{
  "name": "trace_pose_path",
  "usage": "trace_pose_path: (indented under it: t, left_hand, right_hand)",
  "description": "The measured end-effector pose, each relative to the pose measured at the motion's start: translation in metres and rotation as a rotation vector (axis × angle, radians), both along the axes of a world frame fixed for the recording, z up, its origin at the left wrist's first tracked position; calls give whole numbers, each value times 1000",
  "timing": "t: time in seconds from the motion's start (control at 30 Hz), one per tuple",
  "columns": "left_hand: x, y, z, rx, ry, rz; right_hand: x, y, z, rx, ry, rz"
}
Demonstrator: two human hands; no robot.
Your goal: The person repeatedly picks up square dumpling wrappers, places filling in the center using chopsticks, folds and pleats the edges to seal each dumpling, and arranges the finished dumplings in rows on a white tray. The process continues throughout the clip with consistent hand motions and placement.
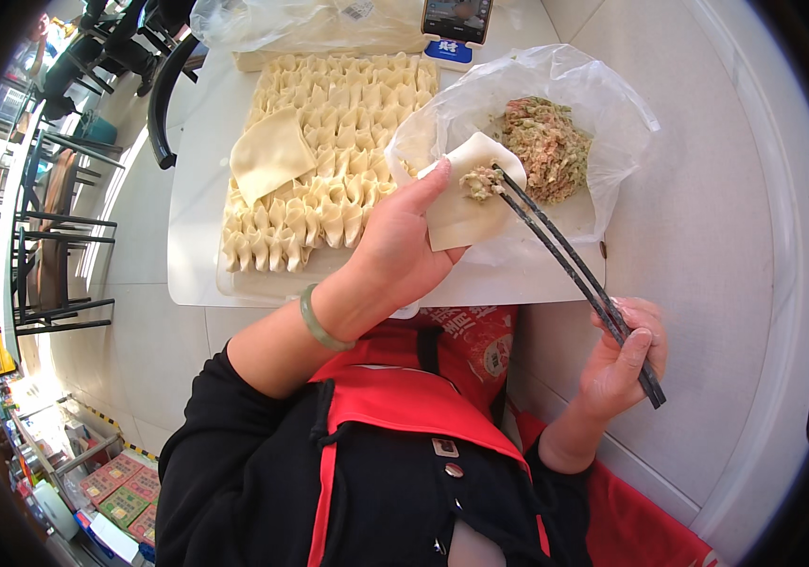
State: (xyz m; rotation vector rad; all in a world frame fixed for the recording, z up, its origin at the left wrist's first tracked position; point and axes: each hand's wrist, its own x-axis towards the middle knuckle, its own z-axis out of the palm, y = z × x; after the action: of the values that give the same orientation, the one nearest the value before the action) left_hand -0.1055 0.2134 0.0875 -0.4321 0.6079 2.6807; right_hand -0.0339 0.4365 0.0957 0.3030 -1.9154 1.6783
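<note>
My left hand [408, 237] holds a square dough wrapper [472, 223] flat across its palm and fingers, thumb on the upper edge. On the wrapper lies a small lump of minced filling [479, 184]. A pair of dark chopsticks [564, 259] is gripped near the thick ends by my right hand [628, 354]; their tips touch the lump. Behind the wrapper, a mound of minced filling [546, 149] sits in a spread clear plastic bag [617, 99]. Rows of folded wontons [348, 135] stand left of my left hand, with loose wrappers [273, 156] lying on top of them.
The white table [195, 234] meets a pale wall [681, 212] on the right. A phone [455, 20] stands on a holder at the back, beside a large plastic bag [305, 25]. Chairs [64, 227] and stacked boxes [121, 489] are on the left. Someone's legs [128, 49] show far left.
</note>
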Motion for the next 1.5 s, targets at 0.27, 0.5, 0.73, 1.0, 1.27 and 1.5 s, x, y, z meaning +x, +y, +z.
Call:
trace_pose_path:
  t: [0.27, 0.5, 0.73, 1.0, 1.27, 1.5]
  left_hand:
    - [0, 1, 2, 27, -18, 87]
    - [0, -3, 3, 32, -16, 60]
    - [0, -9, 5, 26, -14, 60]
    - [-2, 0, 0, 15, -65, 17]
    - [2, 2, 2, -41, 7, -18]
    - [0, 2, 0, -53, -10, -23]
  right_hand:
    - [2, 4, -13, -324, -29, -62]
    - [-38, 10, -19, 258, 135, -137]
    - [-36, 4, -19, 1030, 338, 48]
    - [8, 11, 1, 174, 307, -69]
    - [8, -6, 0, 157, 84, 78]
    - [11, -1, 6, 171, 167, 96]
